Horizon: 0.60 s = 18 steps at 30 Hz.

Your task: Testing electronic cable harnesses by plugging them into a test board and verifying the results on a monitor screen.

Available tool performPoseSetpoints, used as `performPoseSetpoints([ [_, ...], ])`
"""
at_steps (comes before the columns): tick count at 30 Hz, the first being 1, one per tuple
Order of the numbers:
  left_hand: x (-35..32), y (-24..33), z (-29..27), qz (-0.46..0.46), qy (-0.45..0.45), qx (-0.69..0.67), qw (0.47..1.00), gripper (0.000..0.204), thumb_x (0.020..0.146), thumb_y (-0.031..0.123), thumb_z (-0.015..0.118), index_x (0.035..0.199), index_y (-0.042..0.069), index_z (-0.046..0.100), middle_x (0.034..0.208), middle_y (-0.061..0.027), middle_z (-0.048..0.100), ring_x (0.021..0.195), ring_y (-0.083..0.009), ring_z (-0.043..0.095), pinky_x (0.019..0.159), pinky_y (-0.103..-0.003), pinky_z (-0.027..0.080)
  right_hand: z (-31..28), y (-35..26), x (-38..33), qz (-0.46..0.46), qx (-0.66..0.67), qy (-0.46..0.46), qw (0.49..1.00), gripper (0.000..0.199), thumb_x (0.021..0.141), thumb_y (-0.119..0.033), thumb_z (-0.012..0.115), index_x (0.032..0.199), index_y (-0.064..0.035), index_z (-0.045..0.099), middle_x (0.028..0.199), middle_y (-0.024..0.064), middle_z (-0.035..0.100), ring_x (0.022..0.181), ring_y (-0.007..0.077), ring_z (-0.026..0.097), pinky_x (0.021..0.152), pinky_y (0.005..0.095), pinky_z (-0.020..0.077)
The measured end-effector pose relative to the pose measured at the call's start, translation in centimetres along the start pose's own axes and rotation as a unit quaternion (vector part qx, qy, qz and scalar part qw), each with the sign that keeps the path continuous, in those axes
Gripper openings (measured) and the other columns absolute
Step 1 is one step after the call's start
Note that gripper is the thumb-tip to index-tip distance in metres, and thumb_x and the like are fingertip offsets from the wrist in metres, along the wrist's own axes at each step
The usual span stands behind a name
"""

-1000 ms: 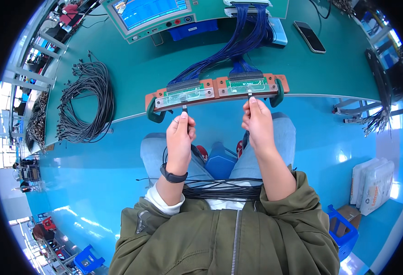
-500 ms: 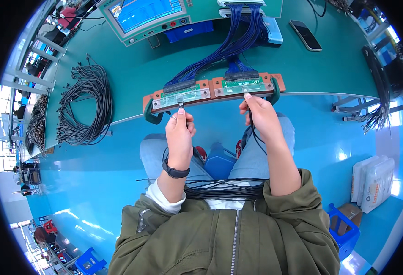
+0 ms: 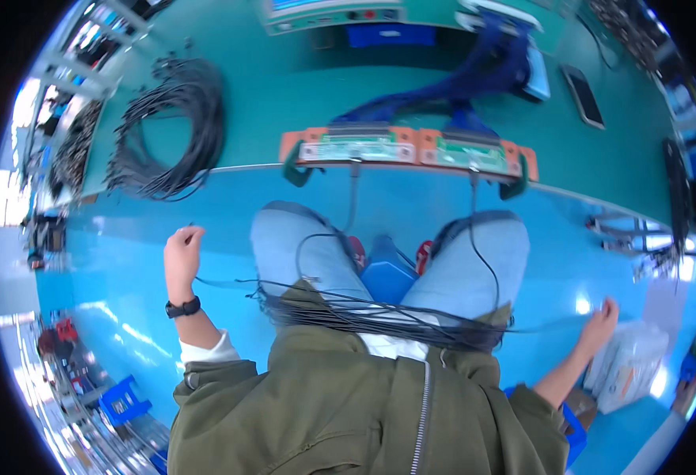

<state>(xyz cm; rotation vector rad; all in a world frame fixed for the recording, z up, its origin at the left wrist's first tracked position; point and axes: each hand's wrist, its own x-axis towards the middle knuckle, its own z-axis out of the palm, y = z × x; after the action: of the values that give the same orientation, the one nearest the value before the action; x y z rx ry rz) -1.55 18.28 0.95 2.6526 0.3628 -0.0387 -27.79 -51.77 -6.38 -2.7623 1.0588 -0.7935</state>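
Note:
Out to the left, my left hand point(image 3: 182, 255) is closed, fingertips pressed together, on a thin black cable running back to my lap. My right hand point(image 3: 599, 328) is stretched far right, also closed, with a blurred cable line reaching it from the lap. Across my thighs lies a bundle of black cables point(image 3: 379, 321). At the table's front edge sits an orange test fixture point(image 3: 419, 150) with two green boards. One black cable point(image 3: 353, 198) hangs from its left board and another cable point(image 3: 474, 207) from its right board, both drooping toward my lap.
A coil of black cables point(image 3: 205, 103) lies on the green table at left. Behind the fixture are blue wires point(image 3: 419, 96) and a tester point(image 3: 336, 14). A phone point(image 3: 584, 96) rests at right. Blue stools point(image 3: 125, 400) and white sacks point(image 3: 631, 364) stand on the floor.
Both hands have left the fixture and spread wide apart, low to either side. Cables now hang from the two boards unheld. The view has shifted, so the table appears higher and further right.

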Motion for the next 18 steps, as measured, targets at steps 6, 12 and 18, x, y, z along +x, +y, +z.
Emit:
performPoseSetpoints([
  [6, 0.2, -5.9, 1.1, -0.011, 0.273, -0.066, 0.96, 0.046, 0.087, 0.046, 0.049, 0.079, 0.004, 0.066, 0.064, -0.0032, 0.058, 0.057, -0.0145, 0.05, 0.055, -0.024, 0.041, -2.2, 2.5, -2.3, 0.233, -0.123, -0.558, 0.787, 0.03, 0.08, -0.019, 0.056, 0.107, -0.0051, 0.057, 0.091, 0.0163, 0.06, 0.08, 0.0275, 0.058, 0.071, 0.0349, 0.0477],
  [12, 4.5, 4.7, 2.3, -0.135, 0.101, -0.563, 0.809, 0.048, 0.09, 0.044, 0.046, 0.063, 0.006, 0.057, 0.05, 0.0022, 0.044, 0.037, -0.004, 0.03, 0.036, -0.018, 0.02, -4.1, -11.1, 4.0, 0.06, 0.023, -0.414, 0.908, 0.031, 0.085, -0.016, 0.052, 0.115, -0.0071, 0.052, 0.097, 0.0128, 0.059, 0.084, 0.0236, 0.057, 0.074, 0.032, 0.0453],
  [18, 0.7, 11.5, 1.8, 0.03, 0.04, -0.811, 0.583, 0.033, 0.091, 0.02, 0.039, 0.059, 0.012, 0.043, 0.048, 0.0031, 0.034, 0.044, -0.0073, 0.032, 0.043, -0.021, 0.026, -4.0, -19.6, 2.1, -0.087, 0.674, -0.228, 0.697, 0.026, 0.09, -0.02, 0.045, 0.099, 0.0007, 0.057, 0.095, 0.0097, 0.059, 0.077, 0.0164, 0.054, 0.075, 0.0295, 0.0427],
])
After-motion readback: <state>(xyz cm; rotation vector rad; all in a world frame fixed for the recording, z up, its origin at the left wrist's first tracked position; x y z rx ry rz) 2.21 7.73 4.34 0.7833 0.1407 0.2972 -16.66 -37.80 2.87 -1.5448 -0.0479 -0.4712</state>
